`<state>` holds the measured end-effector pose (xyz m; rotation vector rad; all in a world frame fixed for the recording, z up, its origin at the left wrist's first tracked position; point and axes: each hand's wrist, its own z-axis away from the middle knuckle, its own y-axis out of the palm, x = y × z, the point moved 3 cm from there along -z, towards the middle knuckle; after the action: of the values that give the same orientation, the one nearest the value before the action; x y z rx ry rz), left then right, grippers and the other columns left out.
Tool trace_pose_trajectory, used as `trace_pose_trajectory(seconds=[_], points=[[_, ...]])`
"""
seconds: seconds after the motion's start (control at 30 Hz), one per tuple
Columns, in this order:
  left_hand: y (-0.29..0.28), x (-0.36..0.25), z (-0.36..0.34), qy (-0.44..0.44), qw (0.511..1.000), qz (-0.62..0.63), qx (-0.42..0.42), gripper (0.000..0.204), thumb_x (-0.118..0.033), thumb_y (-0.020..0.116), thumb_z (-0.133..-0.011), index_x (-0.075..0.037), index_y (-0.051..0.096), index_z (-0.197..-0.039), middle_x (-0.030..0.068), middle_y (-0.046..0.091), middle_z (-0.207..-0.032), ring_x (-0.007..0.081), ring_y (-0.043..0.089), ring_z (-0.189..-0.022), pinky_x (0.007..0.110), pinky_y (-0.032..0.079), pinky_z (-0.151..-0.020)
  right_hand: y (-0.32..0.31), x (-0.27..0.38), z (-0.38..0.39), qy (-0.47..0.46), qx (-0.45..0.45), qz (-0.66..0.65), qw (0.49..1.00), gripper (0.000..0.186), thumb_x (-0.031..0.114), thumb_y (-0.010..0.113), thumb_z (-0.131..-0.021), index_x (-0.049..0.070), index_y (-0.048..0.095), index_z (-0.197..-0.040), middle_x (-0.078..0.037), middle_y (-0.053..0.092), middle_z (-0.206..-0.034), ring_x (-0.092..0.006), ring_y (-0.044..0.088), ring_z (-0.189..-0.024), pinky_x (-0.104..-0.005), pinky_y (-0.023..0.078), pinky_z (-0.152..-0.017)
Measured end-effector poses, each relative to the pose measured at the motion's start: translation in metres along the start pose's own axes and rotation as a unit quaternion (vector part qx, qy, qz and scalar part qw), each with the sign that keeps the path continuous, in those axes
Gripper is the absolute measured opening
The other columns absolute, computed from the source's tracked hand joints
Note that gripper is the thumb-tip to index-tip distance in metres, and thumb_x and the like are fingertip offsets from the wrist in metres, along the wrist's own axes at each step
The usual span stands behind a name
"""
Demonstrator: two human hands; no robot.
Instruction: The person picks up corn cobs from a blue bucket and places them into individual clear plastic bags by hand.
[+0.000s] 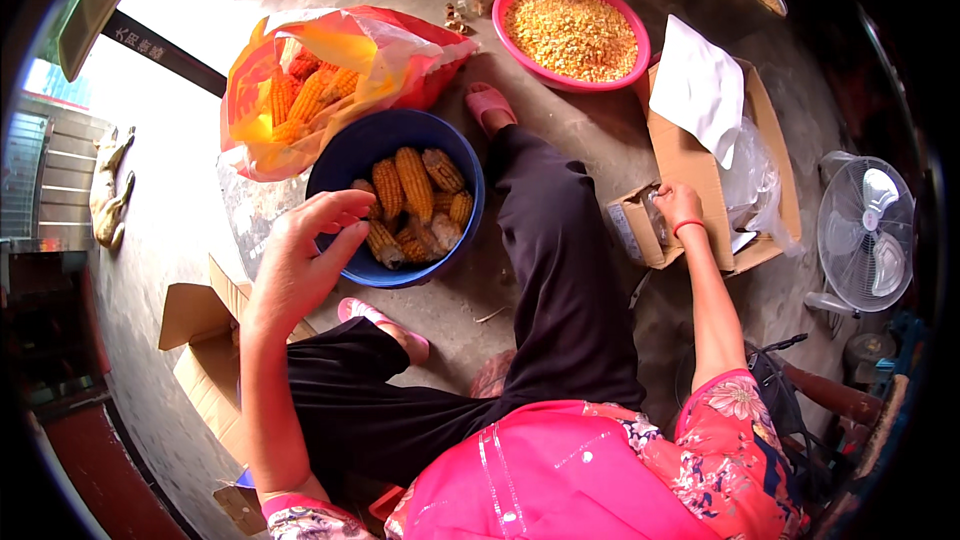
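Observation:
My left hand (312, 248) is raised at the near left rim of a blue tub (470, 155). Its fingers are partly bent, with a gap between thumb and fingers, and nothing shows in it. Inside the tub lie several corn cobs (414, 183), some with kernels and some partly stripped. My right hand (679, 204), with a red band at the wrist, is at the open top of a small cardboard box (634, 230). Its fingers are curled downward, and what they hold, if anything, is hidden.
Beyond the tub stands a red-and-yellow bag (385, 50) of corn cobs. A pink basin (508, 52) holds loose kernels. At right are a larger cardboard box (770, 120) with plastic and a fan (868, 230). An open carton (205, 370) sits at left; a dog (108, 190) lies farther off.

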<state>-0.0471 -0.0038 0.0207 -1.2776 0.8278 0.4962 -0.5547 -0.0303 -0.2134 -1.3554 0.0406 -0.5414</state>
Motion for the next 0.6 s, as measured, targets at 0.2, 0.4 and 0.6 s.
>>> trace_pose_trajectory(seconds=[0.2,0.4,0.6], points=[[0.018,0.028,-0.001,-0.039,0.999,-0.001,0.036,0.024,-0.005,0.059,-0.081,-0.003,0.062,-0.105,0.0066,0.065,-0.09,0.0129,0.059,-0.082,0.026,0.046,-0.076,0.029,-0.02,-0.005,0.017,-0.052,0.029,0.998,0.018,0.023,0.07,-0.07,0.009,0.063,-0.076,-0.013,0.064,-0.078,-0.0297,0.063,-0.077,-0.0399,0.05,-0.07],[0.014,0.027,-0.002,-0.031,0.999,0.006,0.03,0.024,-0.005,0.059,-0.082,-0.003,0.061,-0.105,0.0069,0.065,-0.09,0.0134,0.06,-0.083,0.026,0.046,-0.076,0.009,-0.083,-0.02,0.095,0.034,-0.338,0.936,0.011,0.009,0.066,-0.074,0.006,0.057,-0.071,0.002,0.054,-0.06,-0.0073,0.049,-0.049,-0.0232,0.037,-0.039],[0.013,0.022,-0.001,-0.02,0.999,0.015,0.038,0.024,-0.005,0.059,-0.082,-0.003,0.061,-0.106,0.007,0.065,-0.091,0.0133,0.06,-0.084,0.026,0.046,-0.076,-0.033,-0.086,-0.004,0.094,0.095,-0.251,0.959,0.008,0.009,0.062,-0.08,0.008,0.055,-0.078,0.002,0.055,-0.063,-0.0055,0.05,-0.05,-0.0203,0.037,-0.038]])
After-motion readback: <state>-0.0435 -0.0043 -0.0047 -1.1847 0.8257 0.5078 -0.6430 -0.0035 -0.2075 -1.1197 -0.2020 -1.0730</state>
